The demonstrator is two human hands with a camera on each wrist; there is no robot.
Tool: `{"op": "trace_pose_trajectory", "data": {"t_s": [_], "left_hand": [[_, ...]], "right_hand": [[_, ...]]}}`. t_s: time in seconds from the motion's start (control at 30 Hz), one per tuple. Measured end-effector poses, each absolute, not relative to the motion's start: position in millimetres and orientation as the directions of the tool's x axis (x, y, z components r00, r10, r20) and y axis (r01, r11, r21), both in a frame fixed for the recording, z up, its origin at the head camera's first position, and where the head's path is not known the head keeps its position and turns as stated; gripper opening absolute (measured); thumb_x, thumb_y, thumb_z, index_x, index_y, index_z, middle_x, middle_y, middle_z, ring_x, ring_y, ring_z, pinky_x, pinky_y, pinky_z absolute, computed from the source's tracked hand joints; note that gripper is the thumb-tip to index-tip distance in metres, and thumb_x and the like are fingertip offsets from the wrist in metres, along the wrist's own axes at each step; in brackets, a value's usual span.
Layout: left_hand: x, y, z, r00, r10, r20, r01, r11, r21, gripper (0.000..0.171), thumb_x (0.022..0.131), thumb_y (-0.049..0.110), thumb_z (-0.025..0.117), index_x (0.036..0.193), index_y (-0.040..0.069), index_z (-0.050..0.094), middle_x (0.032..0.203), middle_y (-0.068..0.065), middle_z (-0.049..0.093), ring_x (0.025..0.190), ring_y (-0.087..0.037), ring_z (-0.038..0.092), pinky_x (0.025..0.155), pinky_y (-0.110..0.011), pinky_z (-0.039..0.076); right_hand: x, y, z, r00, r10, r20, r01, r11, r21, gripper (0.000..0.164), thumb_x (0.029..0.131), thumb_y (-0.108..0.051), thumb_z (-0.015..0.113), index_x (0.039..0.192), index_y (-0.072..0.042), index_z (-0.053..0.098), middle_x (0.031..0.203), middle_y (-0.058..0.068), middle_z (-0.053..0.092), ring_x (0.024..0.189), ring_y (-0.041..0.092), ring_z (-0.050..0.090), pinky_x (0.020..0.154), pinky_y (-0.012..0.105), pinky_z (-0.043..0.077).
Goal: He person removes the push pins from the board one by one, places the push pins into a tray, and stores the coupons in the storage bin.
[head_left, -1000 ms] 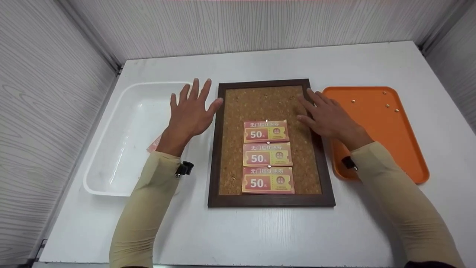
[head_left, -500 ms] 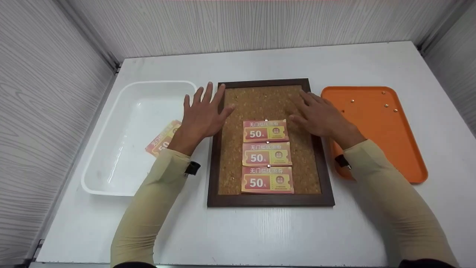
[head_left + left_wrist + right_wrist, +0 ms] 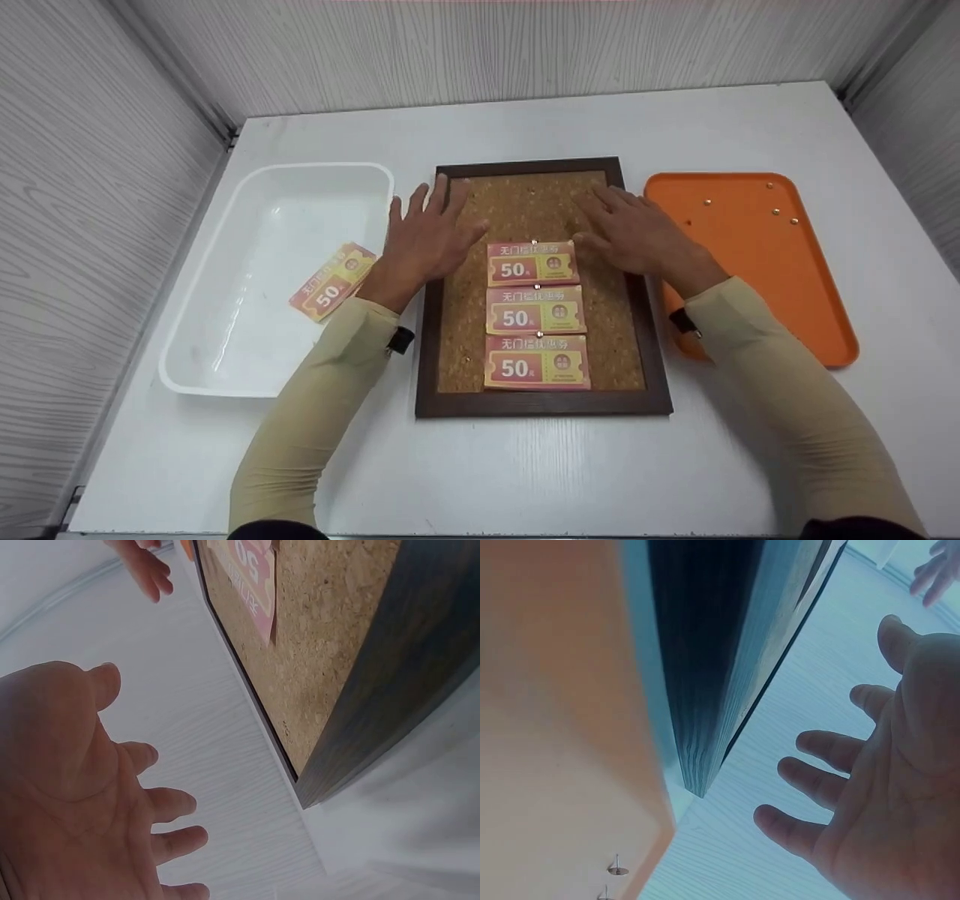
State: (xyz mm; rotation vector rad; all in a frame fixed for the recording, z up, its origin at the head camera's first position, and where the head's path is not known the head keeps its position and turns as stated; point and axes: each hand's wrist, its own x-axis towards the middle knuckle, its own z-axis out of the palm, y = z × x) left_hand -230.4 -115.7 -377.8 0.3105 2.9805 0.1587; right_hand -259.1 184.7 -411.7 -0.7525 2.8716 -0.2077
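Note:
A cork board (image 3: 615,337) in a dark brown frame lies flat on the white table. Down its middle run three pink and yellow 50 coupons, the top (image 3: 514,268), middle (image 3: 514,319) and bottom one (image 3: 517,367), each with a silver thumbtack at its upper edge. My left hand (image 3: 424,244) hovers over the board's left side, fingers spread and nothing held. Over the right side is my right hand (image 3: 637,232), its fingers extended and likewise holding nothing. Both wrist views show the palms bare, the left palm (image 3: 75,787) and the right palm (image 3: 900,772).
Left of the board stands a white basin (image 3: 217,300) with a coupon (image 3: 330,281) lying in it. An orange tray (image 3: 772,300) sits to the right, with several thumbtacks (image 3: 776,212) toward its far end. A wood-grain panel (image 3: 525,52) rises behind the table.
My left hand has moved right from beside the basin to over the board's left side, uncovering the coupon in the basin. My right hand has shifted slightly left.

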Motion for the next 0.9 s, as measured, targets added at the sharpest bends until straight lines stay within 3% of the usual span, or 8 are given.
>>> {"op": "trace_pose_trajectory", "data": {"t_s": [0.4,0.63,0.9], "left_hand": [[-231,-105,-389,-0.960,0.229,-0.162,0.216,0.972,0.096,0.070,0.098,0.061,0.029,0.156,0.023,0.014,0.164,-0.010,0.006,0.151,-0.033,0.011,0.117,-0.057,0.016],[-233,-97,-394,-0.948,0.263,-0.181,0.259,0.965,0.043,0.072,0.097,0.063,0.028,0.156,0.023,0.016,0.163,-0.012,0.011,0.150,-0.036,0.013,0.116,-0.059,0.021],[-233,-90,-406,-0.940,0.262,-0.217,0.252,0.965,0.071,0.074,0.096,0.065,0.030,0.156,0.024,0.016,0.163,-0.011,0.015,0.150,-0.034,0.015,0.116,-0.057,0.022]], "right_hand": [[-260,171,-410,-0.841,-0.518,-0.155,-0.498,0.854,-0.152,0.070,0.099,-0.057,0.034,0.156,-0.022,0.014,0.160,0.016,0.020,0.143,0.042,0.027,0.113,0.060,0.024],[-259,161,-411,-0.834,-0.517,-0.190,-0.501,0.856,-0.130,0.068,0.099,-0.058,0.033,0.156,-0.024,0.016,0.160,0.016,0.020,0.144,0.042,0.026,0.113,0.059,0.025],[-259,151,-413,-0.812,-0.552,-0.192,-0.542,0.834,-0.106,0.064,0.100,-0.056,0.034,0.155,-0.026,0.020,0.159,0.014,0.026,0.143,0.041,0.029,0.111,0.059,0.030]]}}
